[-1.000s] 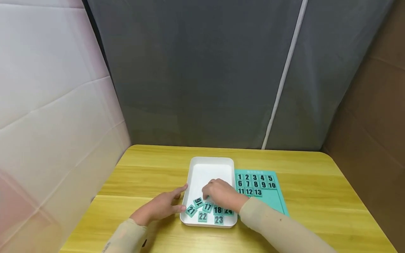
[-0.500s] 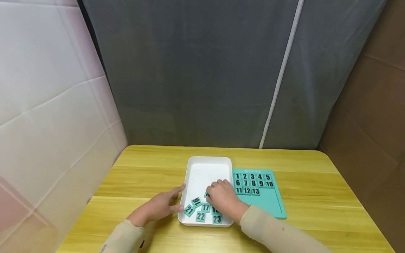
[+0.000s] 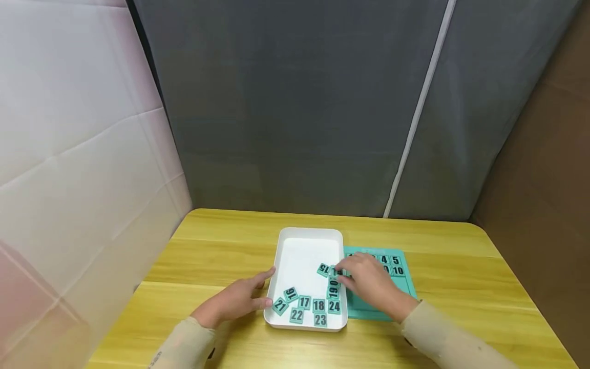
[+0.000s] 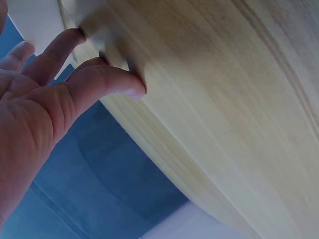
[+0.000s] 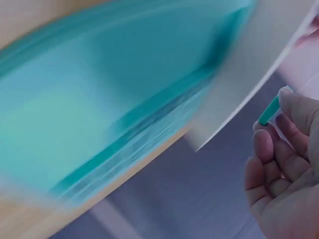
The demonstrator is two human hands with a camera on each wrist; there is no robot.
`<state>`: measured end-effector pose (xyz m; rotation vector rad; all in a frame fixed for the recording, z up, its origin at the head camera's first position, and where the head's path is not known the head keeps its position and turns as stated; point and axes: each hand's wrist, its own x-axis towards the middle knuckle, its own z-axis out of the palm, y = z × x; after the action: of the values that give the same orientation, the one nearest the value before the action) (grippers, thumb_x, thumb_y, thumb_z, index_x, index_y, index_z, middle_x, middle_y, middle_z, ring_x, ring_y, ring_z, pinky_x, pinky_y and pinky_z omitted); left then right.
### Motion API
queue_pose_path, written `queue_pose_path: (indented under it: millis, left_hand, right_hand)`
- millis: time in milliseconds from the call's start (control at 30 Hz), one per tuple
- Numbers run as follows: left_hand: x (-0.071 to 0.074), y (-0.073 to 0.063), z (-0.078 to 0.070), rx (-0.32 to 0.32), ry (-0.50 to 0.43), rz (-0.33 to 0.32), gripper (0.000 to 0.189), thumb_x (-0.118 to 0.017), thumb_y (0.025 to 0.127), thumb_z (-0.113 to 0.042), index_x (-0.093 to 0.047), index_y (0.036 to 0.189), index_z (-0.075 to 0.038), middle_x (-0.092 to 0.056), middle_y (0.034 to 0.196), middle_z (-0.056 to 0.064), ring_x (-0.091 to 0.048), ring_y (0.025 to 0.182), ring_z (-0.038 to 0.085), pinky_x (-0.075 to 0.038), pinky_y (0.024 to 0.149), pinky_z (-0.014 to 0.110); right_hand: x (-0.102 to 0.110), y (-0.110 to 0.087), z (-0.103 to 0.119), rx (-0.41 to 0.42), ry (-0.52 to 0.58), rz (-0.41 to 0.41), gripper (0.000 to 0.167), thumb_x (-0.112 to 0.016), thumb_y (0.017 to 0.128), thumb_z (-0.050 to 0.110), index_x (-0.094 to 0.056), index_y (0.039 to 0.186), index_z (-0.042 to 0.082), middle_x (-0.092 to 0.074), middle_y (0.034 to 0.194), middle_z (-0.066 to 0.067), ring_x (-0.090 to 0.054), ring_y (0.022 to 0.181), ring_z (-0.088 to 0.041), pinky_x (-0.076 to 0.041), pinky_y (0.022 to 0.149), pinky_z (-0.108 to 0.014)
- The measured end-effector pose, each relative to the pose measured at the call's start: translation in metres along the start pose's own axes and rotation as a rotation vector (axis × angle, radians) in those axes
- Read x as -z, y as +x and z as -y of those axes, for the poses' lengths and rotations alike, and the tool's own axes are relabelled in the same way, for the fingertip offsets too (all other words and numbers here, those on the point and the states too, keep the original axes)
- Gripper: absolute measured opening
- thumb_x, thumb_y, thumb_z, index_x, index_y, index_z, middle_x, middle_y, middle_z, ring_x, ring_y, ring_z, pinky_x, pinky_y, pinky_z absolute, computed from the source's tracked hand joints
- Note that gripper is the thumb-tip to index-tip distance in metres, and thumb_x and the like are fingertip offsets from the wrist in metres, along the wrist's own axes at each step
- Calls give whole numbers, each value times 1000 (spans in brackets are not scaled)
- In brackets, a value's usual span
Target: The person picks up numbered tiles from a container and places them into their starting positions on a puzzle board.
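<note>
A white tray (image 3: pixel 306 247) holds several teal number tiles, among them 17 (image 3: pixel 304 302), 22 (image 3: pixel 297 315) and 24 (image 3: pixel 334 306). My right hand (image 3: pixel 375 287) is over the tray's right rim. Between thumb and fingertip it pinches a number tile (image 5: pixel 270 110), seen edge-on in the right wrist view; its number is partly covered in the head view. Just left of these fingers lies tile 15 (image 3: pixel 323 269), turned upside down. At the tray's left rim, my left hand (image 3: pixel 237 302) rests with thumb and fingers spread, touching the edge.
A teal number board (image 3: pixel 407 284) lies against the tray's right side, partly covered by the right hand and forearm. Tiles such as 5 (image 3: pixel 395 260) and 10 (image 3: pixel 398 270) sit in its upper rows. Everything stands on a yellow wooden table (image 3: pixel 221 241).
My right hand has moved right, from inside the tray to its right rim, with a tile in its fingers. Tiles 15, 19 and 24 are uncovered. The left hand stays at the tray.
</note>
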<state>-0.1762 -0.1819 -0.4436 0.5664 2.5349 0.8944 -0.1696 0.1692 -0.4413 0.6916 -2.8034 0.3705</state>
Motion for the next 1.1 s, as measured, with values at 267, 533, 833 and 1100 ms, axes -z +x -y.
queue_pose_path:
  millis: [267, 533, 833, 1100]
  left_hand:
    - [6, -7, 1, 59, 0, -20, 83, -80, 96, -32, -39, 167, -17, -60, 149, 33, -56, 143, 47, -42, 120, 64]
    - [-2, -1, -1, 48, -14, -3, 82, -79, 98, -34, -38, 168, -18, -58, 152, 32, -55, 145, 47, -41, 121, 64]
    - [0, -2, -3, 71, -18, -14, 82, -80, 97, -33, -39, 167, -21, -58, 151, 32, -54, 145, 47, -40, 122, 64]
    - [-1, -1, -3, 73, -23, 3, 82, -79, 98, -33, -38, 168, -20, -56, 154, 33, -52, 147, 47, -39, 123, 64]
  right_hand:
    - [11, -55, -77, 17, -152, -115, 23, -95, 79, 13, -80, 97, 14, -81, 94, 2, -73, 88, -18, -62, 83, -40]
    - [0, -70, -84, 66, -271, -83, 16, -92, 82, 14, -79, 91, 16, -79, 89, 4, -70, 86, -16, -59, 80, -36]
    - [-8, -68, -78, 44, -305, -62, 26, -91, 84, 17, -81, 109, 16, -80, 98, -1, -72, 93, -21, -61, 88, -43]
    - [-10, -70, -74, -47, -250, -60, 26, -90, 86, 16, -81, 110, 13, -80, 103, -5, -74, 98, -26, -61, 92, -49]
